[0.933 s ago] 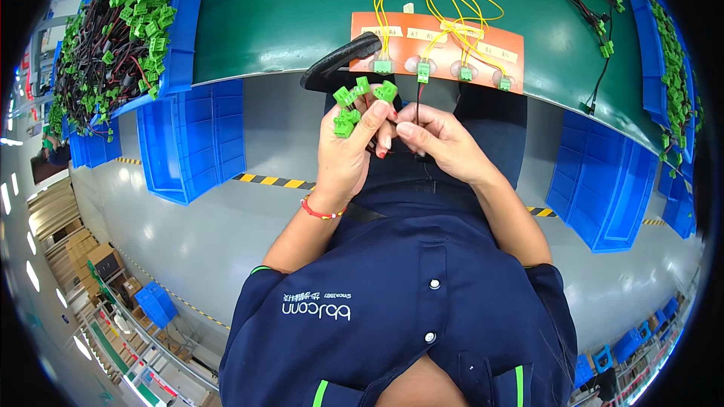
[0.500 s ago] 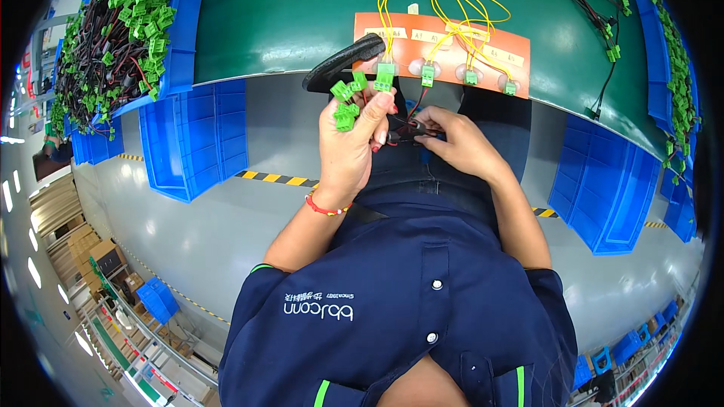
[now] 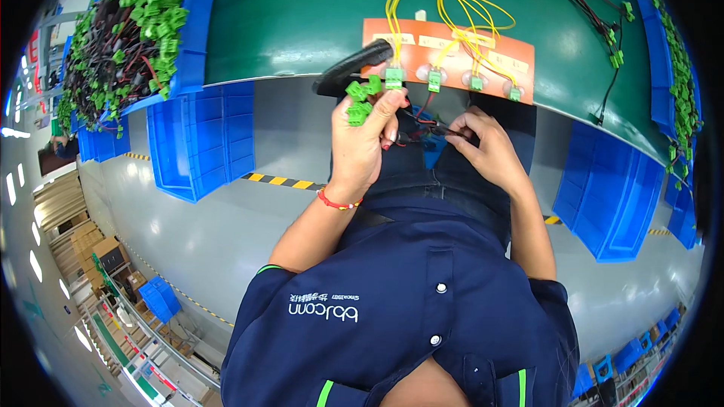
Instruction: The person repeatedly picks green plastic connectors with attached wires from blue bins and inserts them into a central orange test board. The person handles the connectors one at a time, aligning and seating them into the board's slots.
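My left hand (image 3: 360, 152) is closed round a bunch of green terminal connectors (image 3: 359, 111) with dark leads. Its thumb and fingertips are up against a green connector (image 3: 394, 81) at the left end of the orange board (image 3: 372, 30). Another green connector (image 3: 434, 81) on the board has a red-and-black lead running down toward my lap. My right hand (image 3: 494, 152) pinches black cables (image 3: 441, 129) just beyond my lap, right of my left hand. Its lower fingers are partly hidden.
Yellow wires (image 3: 452, 4) run from the board over the green tabletop (image 3: 302, 19). A black curved pad (image 3: 351, 68) juts beside the board's left end. Blue bins of green-ended cables flank the table, the left one heaped (image 3: 147, 22). More blue bins (image 3: 204, 143) stand below the edge.
My right hand has shifted rightward, widening the gap to my left hand, with the black cables still in its fingers. The left hand stays by the same connector. The whole view has shifted slightly.
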A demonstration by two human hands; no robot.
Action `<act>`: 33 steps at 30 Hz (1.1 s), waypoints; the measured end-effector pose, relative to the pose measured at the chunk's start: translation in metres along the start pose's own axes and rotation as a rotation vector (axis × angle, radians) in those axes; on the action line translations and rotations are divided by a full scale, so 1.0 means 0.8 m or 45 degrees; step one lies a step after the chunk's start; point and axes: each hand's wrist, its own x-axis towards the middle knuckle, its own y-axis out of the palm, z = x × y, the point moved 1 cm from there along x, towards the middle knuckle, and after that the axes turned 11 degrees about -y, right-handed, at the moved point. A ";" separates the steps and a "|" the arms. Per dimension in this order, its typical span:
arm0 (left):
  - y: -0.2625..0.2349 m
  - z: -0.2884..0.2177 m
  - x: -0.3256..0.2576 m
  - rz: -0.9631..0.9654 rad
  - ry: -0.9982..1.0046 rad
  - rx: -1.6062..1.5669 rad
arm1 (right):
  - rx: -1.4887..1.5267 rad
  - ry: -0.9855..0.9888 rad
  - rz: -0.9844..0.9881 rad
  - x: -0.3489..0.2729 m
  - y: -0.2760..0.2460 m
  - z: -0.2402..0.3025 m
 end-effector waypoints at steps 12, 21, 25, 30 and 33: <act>-0.007 -0.012 -0.002 0.002 0.028 0.067 | 0.931 0.215 0.241 -0.024 -0.009 0.023; 0.014 0.015 -0.064 0.197 0.697 0.607 | 0.409 -0.027 0.022 -0.025 0.009 0.035; 0.031 0.032 -0.059 0.470 0.788 0.891 | 0.058 -0.236 -0.159 -0.021 0.001 0.059; 0.031 0.037 -0.047 0.477 0.692 1.303 | 0.067 -0.056 -0.177 -0.048 -0.037 0.062; 0.019 0.041 -0.041 0.531 0.728 1.302 | -0.028 -0.033 -0.052 -0.057 -0.066 0.080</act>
